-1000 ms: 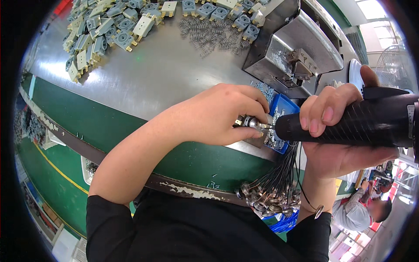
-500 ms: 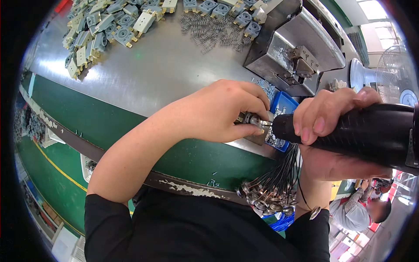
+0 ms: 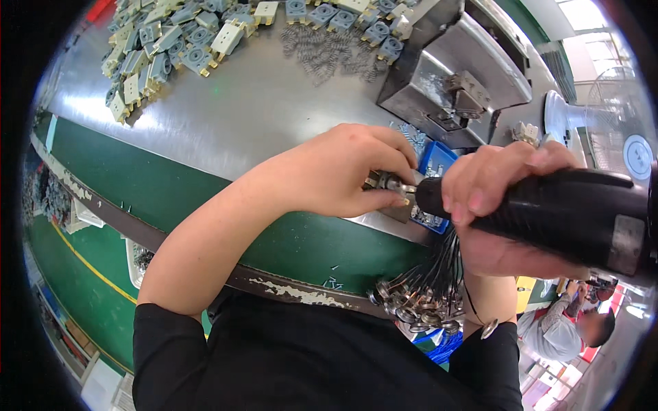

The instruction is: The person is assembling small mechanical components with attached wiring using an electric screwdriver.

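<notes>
A black power screwdriver fills my right hand, its fingers wrapped round the barrel. The tool's tip points left, right up against a small metal part with brass-coloured tabs. That part is pinched between the thumb and fingers of my left hand, which cover most of it. Just behind the tip stands a blue tray of small metal pieces, partly hidden by the tool and hand. Loose screws lie beside the tray. Below hang black wires with several round metal discs at the table edge.
Grey and cream plastic blocks are heaped at the far left, with a pile of springs beside them. A steel fixture stands at the far right. Beyond are a fan and another person.
My right hand and the screwdriver have shifted slightly left, and the tool's back end has turned. My left hand keeps its pinch on the metal part, almost in place.
</notes>
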Motion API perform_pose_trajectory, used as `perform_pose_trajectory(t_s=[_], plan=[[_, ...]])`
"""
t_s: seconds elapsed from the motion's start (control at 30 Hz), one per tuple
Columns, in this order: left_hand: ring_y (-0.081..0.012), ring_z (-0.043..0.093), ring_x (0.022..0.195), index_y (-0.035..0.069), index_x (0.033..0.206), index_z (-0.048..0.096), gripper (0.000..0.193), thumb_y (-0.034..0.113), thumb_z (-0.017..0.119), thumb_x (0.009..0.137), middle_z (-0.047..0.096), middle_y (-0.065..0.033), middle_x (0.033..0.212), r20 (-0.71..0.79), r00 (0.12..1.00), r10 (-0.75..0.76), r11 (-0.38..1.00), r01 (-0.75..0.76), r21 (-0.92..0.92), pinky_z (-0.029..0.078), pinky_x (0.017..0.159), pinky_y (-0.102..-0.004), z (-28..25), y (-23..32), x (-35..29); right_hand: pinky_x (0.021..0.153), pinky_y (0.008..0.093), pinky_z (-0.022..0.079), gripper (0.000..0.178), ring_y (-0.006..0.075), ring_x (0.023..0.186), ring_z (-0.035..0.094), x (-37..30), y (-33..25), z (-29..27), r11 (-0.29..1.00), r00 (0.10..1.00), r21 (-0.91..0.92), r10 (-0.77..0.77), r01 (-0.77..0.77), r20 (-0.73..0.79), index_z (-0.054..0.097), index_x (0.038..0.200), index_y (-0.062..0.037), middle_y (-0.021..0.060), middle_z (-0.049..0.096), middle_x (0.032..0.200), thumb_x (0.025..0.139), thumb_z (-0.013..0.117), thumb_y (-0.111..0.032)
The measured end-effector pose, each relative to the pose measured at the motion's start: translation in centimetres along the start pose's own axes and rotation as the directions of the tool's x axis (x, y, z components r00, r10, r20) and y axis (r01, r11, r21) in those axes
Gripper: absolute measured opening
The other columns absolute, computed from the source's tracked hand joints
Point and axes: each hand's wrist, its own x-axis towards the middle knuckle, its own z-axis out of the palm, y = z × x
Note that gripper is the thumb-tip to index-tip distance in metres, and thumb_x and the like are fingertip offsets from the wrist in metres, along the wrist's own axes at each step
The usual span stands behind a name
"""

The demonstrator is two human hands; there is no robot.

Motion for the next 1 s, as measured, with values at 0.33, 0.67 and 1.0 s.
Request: perform_pose_trajectory(t_s=[0.33, 0.67, 1.0], plan=[[-0.036, 0.07, 0.114, 0.002, 0.111, 0.078, 0.033, 0.007, 0.084, 0.079, 0.072, -0.0182, 0.124, 0.108, 0.989, -0.104, 0.995, 0.102, 0.018, 0.056, 0.099, -0.0432, -0.2, 1.4, 1.3, 0.064, 0.0368, 0.047, 0.109, 0.0204, 0.065, 0.057, 1.6, -4.7, -4.1, 0.992, 0.904, -0.121, -0.018, -0.037, -0.428, 0.03, 0.159, 0.0032, 0.01, 0.057, 0.083, 0.095, 0.044, -0.083], [-0.0293, 0.072, 0.089, 0.0, 0.111, 0.076, 0.036, 0.003, 0.086, 0.077, 0.074, -0.0146, 0.105, -0.18, 0.984, -0.003, 0.963, 0.052, 0.265, 0.058, 0.076, -0.0357, -0.3, 2.4, 2.6, 0.065, 0.0349, 0.045, 0.091, 0.0172, 0.066, 0.055, 5.1, -5.5, -5.1, 0.946, 0.705, -0.237, -0.011, -0.223, -0.709, 0.047, 0.148, 0.0024, 0.0058, 0.056, 0.083, 0.099, 0.046, -0.075], [-0.036, 0.047, 0.137, -0.005, 0.155, 0.036, 0.114, 0.025, 0.099, 0.065, 0.042, -0.0217, 0.154, -0.301, 0.926, 0.228, 0.629, 0.096, 0.772, 0.042, 0.11, -0.0462, -2.7, 1.5, 7.6, 0.06, 0.037, 0.046, 0.084, 0.0187, 0.06, 0.055, 1.3, -7.1, -12.0, 0.995, 0.619, -0.042, 0.022, -0.09, -0.785, 0.052, 0.142, 0.0024, 0.0056, 0.057, 0.079, 0.102, 0.042, -0.071]])
